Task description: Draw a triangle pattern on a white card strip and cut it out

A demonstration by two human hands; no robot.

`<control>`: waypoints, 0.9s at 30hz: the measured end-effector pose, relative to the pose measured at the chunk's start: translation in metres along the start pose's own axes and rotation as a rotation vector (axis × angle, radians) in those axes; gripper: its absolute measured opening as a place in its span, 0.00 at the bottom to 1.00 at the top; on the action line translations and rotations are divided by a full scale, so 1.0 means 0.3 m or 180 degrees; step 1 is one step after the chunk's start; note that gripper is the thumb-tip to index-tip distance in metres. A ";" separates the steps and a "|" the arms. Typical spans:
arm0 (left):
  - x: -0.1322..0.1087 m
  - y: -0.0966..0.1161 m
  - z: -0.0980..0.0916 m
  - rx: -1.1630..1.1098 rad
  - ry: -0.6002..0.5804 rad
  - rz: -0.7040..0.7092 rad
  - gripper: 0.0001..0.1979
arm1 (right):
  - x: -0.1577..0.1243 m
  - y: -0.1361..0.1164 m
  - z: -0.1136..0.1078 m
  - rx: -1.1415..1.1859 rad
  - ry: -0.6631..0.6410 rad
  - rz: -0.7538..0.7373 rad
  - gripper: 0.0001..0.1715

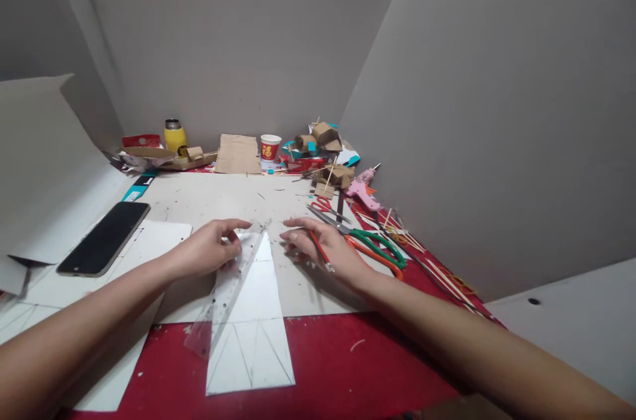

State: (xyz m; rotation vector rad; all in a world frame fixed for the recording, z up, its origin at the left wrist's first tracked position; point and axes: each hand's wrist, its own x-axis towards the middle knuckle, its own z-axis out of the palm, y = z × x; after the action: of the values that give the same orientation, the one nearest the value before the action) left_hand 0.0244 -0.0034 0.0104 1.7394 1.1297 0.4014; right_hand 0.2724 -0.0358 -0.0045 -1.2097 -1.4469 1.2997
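A white card cut to a tall, tapering shape [261, 294] lies in front of me, with pencilled zigzag lines on its lower part. Slanting over its left side is a clear plastic ruler [240, 277]. My left hand [211, 249] is at the ruler's upper left, index finger and thumb apart; whether it touches the ruler I cannot tell. To the right of the card's tip, my right hand [328, 251] has a red pencil [320, 249] tucked between its fingers, its other fingers loosely stretched toward the card.
Green-and-orange-handled scissors [380, 244] and smaller red scissors [325, 204] lie beyond my right hand, near a pink glue gun [365, 189]. A black phone [105, 238] rests on the left. Along the back stand a yellow bottle [175, 137], a paper cup [269, 149] and cardboard pieces [238, 154].
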 end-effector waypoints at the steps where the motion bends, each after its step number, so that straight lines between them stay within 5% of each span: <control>1: 0.008 -0.005 0.003 0.0014 0.0009 -0.0022 0.30 | 0.001 0.007 0.001 -0.0002 0.0018 -0.0004 0.22; 11: 0.057 -0.009 0.041 0.0296 0.0030 0.0040 0.30 | 0.024 0.084 -0.010 -0.0006 0.0044 -0.0010 0.22; 20: 0.039 -0.041 -0.048 0.1469 0.1018 0.0113 0.23 | 0.000 0.080 -0.012 -0.0444 0.0061 -0.0158 0.22; 27: 0.015 -0.073 -0.048 0.1004 0.0750 -0.0067 0.15 | -0.028 0.109 0.004 -0.0842 -0.0067 -0.0528 0.20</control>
State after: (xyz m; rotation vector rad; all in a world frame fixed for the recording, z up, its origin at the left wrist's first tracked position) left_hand 0.0057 0.0102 -0.0029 1.9887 1.4407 0.4421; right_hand 0.2770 -0.0441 -0.0369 -1.2164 -1.7365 1.0353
